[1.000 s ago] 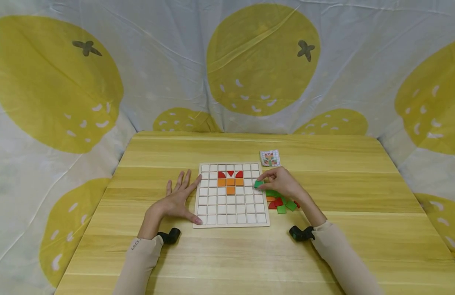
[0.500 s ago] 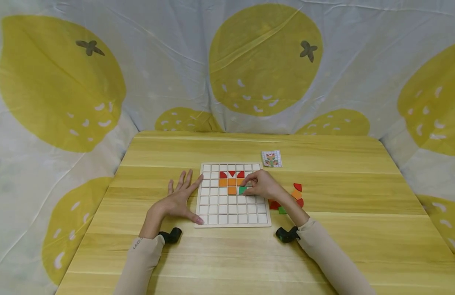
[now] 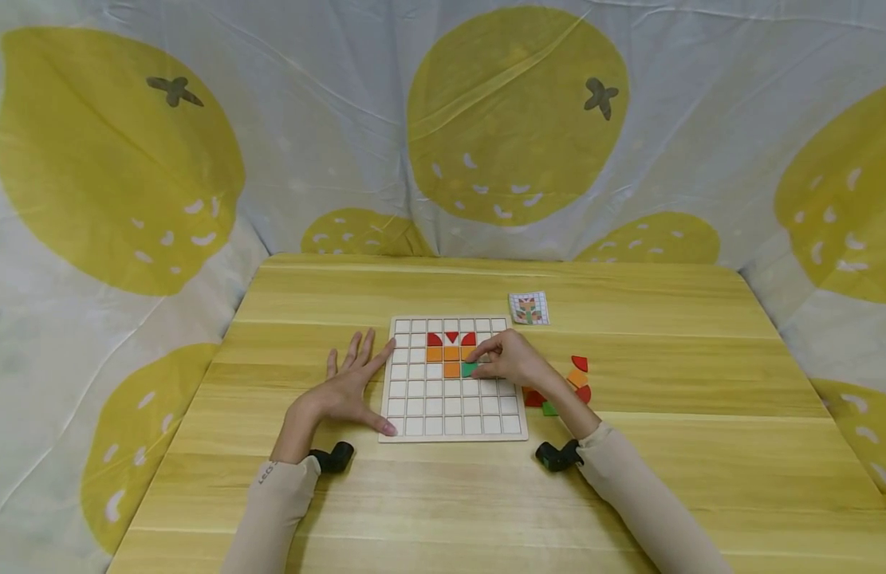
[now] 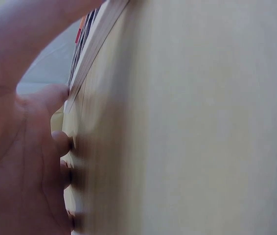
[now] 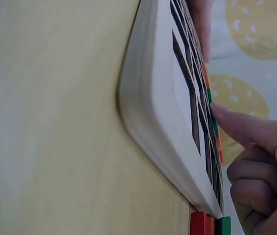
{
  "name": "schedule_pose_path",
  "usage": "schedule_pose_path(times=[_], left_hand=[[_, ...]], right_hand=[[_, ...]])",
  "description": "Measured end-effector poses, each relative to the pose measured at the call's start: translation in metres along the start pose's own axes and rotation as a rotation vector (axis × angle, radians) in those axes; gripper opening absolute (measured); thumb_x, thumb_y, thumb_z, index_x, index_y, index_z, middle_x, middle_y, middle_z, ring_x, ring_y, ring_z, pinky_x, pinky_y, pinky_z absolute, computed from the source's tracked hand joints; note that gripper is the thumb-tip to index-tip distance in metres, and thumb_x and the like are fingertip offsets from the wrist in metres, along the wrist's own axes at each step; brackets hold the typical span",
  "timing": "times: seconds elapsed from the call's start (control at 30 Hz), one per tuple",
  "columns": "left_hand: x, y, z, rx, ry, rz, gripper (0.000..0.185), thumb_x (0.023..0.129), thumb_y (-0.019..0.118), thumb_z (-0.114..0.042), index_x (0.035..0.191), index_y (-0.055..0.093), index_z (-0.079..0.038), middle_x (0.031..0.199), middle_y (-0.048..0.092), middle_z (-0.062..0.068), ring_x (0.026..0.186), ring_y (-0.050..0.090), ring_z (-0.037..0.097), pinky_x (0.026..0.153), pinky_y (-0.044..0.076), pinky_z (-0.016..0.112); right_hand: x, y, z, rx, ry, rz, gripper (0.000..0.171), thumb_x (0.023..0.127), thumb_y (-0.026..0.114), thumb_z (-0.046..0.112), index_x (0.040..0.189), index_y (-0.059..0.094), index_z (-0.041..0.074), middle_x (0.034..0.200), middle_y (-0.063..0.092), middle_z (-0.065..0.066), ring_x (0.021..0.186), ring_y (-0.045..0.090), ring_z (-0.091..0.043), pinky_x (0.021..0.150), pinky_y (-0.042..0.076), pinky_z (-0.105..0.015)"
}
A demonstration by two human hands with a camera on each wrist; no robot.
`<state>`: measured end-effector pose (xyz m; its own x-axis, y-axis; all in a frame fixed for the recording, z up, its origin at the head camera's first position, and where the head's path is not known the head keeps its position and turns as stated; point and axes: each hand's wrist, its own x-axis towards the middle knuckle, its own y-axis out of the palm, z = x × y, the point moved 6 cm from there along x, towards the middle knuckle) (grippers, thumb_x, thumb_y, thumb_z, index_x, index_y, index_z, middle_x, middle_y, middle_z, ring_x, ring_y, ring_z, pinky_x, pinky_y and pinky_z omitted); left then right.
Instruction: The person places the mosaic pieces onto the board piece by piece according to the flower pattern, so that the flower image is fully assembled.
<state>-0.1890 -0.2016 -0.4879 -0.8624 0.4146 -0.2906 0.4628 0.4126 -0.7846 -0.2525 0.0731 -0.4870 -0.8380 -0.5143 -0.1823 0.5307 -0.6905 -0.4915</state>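
Observation:
A pale wooden grid board (image 3: 434, 408) lies on the table. Red pieces (image 3: 469, 340) and orange square tiles (image 3: 451, 369) sit in its upper cells. My right hand (image 3: 513, 359) pinches a green square tile (image 3: 469, 370) between thumb and finger, at the cell just right of the lowest orange tile. In the right wrist view the thumb presses at the green tile (image 5: 214, 125), the other fingers folded. My left hand (image 3: 342, 396) is spread on the table, thumb and index fingertip against the board's left edge; the left wrist view shows this edge (image 4: 92, 54) close up.
Loose tiles, including a red piece (image 3: 580, 364), an orange one (image 3: 576, 378) and a green one (image 3: 550, 409), lie right of the board, partly hidden by the right forearm. A small pattern card (image 3: 529, 308) lies behind. A lemon-print cloth (image 3: 514, 119) hangs beyond the table.
My right hand has carried the green tile left from the board's right edge to beside the lowest orange tile, then nudged it slightly further left. My left hand stays at the board.

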Motion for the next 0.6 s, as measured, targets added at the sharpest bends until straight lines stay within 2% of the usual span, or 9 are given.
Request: schedule_pose_path(times=[0.23,0.37,0.6], left_hand=[[0.001,0.001,-0.001,0.003,0.004,0.0,0.145,0.063,0.096,-0.054,0.168,0.005,-0.015,0.17,-0.023,0.025,0.156,-0.024,0.048,0.116,-0.018,0.077],[0.001,0.001,-0.001,0.001,0.007,0.001,0.145,0.063,0.096,-0.055,0.168,0.005,-0.015,0.17,-0.023,0.025,0.156,-0.025,0.048,0.116,-0.018,0.077],[-0.001,0.001,0.0,0.012,0.0,0.006,0.144,0.063,0.095,-0.055,0.168,0.004,-0.016,0.17,-0.023,0.025,0.156,-0.025,0.047,0.116,-0.019,0.077]], right_hand=[[0.0,-0.004,-0.001,0.025,-0.01,-0.007,0.016,0.087,0.084,0.014,0.102,0.083,0.011,0.055,0.036,0.004,0.057,0.028,-0.014,0.056,0.026,-0.024],[-0.006,-0.023,-0.003,0.005,-0.014,-0.065,0.017,0.09,0.082,0.017,0.107,0.083,0.014,0.056,0.032,0.004,0.055,0.026,-0.015,0.054,0.026,-0.024],[-0.024,-0.055,-0.017,-0.022,0.013,-0.147,0.02,0.092,0.079,0.018,0.111,0.081,0.01,0.056,0.031,0.004,0.053,0.026,-0.013,0.056,0.031,-0.025]])
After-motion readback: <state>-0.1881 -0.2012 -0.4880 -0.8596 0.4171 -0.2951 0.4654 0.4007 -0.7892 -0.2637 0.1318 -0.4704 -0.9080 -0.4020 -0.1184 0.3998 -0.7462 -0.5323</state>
